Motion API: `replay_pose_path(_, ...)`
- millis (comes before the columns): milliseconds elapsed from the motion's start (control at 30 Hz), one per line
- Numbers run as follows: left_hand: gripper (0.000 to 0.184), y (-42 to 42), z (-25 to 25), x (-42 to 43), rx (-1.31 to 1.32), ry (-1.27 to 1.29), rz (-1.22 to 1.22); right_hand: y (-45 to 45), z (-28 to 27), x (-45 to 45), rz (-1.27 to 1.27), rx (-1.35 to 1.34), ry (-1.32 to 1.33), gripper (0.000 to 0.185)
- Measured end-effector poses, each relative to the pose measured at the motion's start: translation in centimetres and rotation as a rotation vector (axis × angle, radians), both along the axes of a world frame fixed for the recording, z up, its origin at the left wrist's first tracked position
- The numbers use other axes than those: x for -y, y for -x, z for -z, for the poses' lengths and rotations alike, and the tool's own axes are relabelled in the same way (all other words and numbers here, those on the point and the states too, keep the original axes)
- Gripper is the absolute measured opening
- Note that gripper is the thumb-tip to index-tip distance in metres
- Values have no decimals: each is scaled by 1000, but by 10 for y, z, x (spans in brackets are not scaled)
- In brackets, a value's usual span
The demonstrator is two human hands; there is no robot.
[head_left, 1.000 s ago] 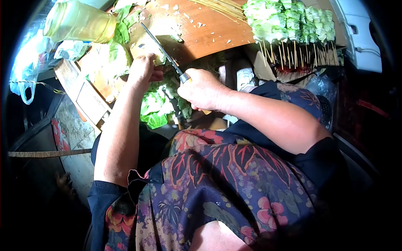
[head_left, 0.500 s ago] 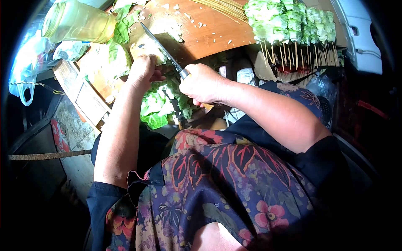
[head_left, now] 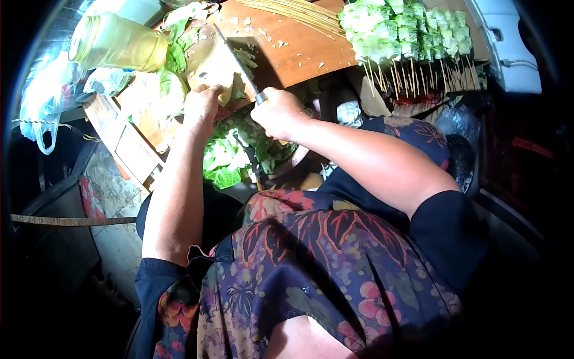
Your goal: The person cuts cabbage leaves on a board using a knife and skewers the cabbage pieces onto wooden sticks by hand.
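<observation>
My right hand (head_left: 281, 112) grips the dark handle of a knife (head_left: 241, 64). Its long blade points up and left over the wooden board (head_left: 287, 51), beside a pale cabbage piece (head_left: 216, 67). At the lower edge of that piece, my left hand (head_left: 203, 106) has its fingers closed on it; the fingertips are partly hidden. Green cabbage leaves (head_left: 172, 93) lie left of this hand. Below the board, more loose leaves (head_left: 224, 157) sit between the forearms.
A yellowish jar (head_left: 119, 43) lies on its side at upper left, above a blue plastic bag (head_left: 45, 110). Bare skewers (head_left: 293, 13) lie at the board's far edge. Several skewers of folded leaves (head_left: 406, 33) stand at upper right, near a white container (head_left: 508, 51).
The view has turned slightly. My right hand and the knife have shifted a little up, with the blade at a steeper angle. My left hand stays on the cabbage piece.
</observation>
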State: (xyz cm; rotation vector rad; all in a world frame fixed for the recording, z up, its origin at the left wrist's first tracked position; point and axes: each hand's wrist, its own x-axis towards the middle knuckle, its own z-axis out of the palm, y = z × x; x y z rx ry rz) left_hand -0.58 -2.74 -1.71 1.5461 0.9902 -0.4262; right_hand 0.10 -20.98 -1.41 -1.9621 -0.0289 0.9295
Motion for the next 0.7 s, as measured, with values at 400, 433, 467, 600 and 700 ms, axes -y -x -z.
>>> replay_pose_path(400, 22, -14, 8, -7, 125, -179, -6, -2, -52, 24, -238, 133, -34, 39)
replay_pose_path(433, 23, -15, 8, -8, 115, -173, -8, -3, -50, 25, -237, 130, -34, 39)
replay_pose_path(467, 23, -16, 8, -9, 105, -166, -11, -4, -48, 25, -271, 125, -4, 39)
replay_pose_path(600, 25, -22, 2, -9, 75, -187, 23, -6, -54, 24, -302, 95, 41, 39)
replay_pose_path(700, 29, -24, 4, -13, 95, -184, 36, -8, -72, 25, -283, 91, 20, 38)
